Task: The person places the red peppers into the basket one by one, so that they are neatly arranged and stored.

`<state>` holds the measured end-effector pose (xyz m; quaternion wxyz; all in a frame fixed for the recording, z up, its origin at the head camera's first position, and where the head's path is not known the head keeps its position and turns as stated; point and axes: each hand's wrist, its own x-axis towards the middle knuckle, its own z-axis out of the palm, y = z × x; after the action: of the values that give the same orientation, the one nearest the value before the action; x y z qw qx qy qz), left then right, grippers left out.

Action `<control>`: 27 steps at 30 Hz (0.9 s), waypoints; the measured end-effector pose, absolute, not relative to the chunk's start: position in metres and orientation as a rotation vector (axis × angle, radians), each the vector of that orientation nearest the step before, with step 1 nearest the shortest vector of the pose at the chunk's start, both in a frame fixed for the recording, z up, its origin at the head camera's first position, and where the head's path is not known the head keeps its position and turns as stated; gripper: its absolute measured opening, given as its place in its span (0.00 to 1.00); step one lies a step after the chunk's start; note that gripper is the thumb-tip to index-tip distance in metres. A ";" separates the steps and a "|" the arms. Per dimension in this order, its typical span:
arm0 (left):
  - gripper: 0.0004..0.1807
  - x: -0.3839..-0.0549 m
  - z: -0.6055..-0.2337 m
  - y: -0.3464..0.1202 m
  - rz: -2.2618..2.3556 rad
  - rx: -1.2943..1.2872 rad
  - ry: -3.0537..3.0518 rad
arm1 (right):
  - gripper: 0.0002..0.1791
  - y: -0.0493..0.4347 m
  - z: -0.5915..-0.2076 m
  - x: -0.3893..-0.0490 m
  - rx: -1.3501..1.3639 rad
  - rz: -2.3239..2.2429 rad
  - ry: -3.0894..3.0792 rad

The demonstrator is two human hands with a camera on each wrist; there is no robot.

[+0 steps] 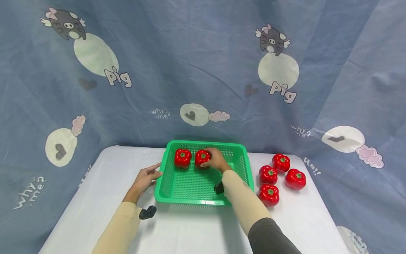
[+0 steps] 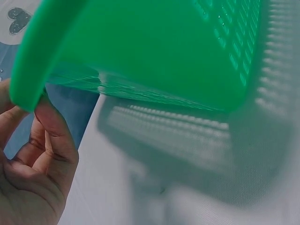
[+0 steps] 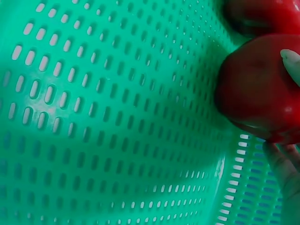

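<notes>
A green plastic basket (image 1: 190, 202) with slotted walls stands on the white table. My left hand (image 1: 145, 180) pinches its left rim between thumb and fingers, as the left wrist view shows up close at the hand (image 2: 42, 159). Inside the basket, toward the back, my right hand (image 1: 217, 160) grips a red bell pepper (image 1: 201, 157), thumb on one side and fingers on the other. In the right wrist view this pepper (image 3: 258, 89) is at the right edge, partly cut off. Left of it in the basket sits another red bell pepper (image 1: 182, 158).
Several more red bell peppers, among them a front one (image 1: 268, 195) and a right one (image 1: 295, 179), lie on the white table (image 1: 304, 215) right of the basket. A blue printed cloth (image 1: 203, 88) hangs behind the table.
</notes>
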<state>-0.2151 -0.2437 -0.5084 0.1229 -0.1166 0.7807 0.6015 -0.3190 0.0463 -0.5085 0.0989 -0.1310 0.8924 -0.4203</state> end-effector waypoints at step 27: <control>0.32 -0.215 -0.509 -0.245 1.764 -0.322 2.291 | 0.40 0.040 -0.518 -0.314 -0.314 -1.273 2.678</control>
<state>-0.2147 -0.2446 -0.5086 0.1158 -0.1099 0.7821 0.6024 -0.3142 0.0398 -0.5180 0.0798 -0.1049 0.8954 -0.4254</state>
